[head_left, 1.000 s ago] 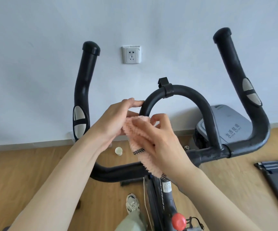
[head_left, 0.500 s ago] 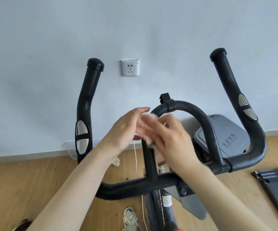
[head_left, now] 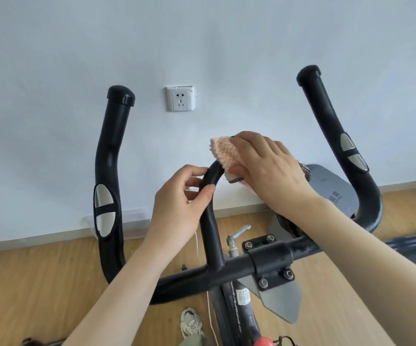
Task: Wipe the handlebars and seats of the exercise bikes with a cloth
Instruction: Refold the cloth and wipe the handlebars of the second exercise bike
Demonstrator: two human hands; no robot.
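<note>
My right hand [head_left: 274, 171] lies curled over the pink cloth [head_left: 224, 153], holding it down on the top of the centre loop [head_left: 210, 221] of the handlebars [head_left: 184, 283]; a fluffy corner of the cloth sticks out past my fingertips to the left, and a checked trim shows under my palm and by my wrist. Just beside it, lower on the left side of the same loop, my left hand [head_left: 179, 196] grips the black tube, thumb in front and fingers wrapped behind. The loop runs down from there to the crossbar, where a black clamp [head_left: 272, 255] with bolts sits to the right of the joint, a small silver lever [head_left: 237, 233] just above it. From the crossbar's 2 ends the horns rise: the left horn [head_left: 109, 171] and the right horn [head_left: 326, 121], each capped in black and carrying silver sensor pads. A white cable [head_left: 197, 245] hangs behind my left wrist. On the pale wall [head_left: 52, 71] between the horns is a white socket [head_left: 179, 98]. Behind my right wrist stands a grey lidded unit [head_left: 331, 186] with printed characters. Below, on the wooden floor [head_left: 27, 283], I can see 1 shoe [head_left: 189, 323], and a red knob [head_left: 264, 342] at the bottom edge of the frame.
</note>
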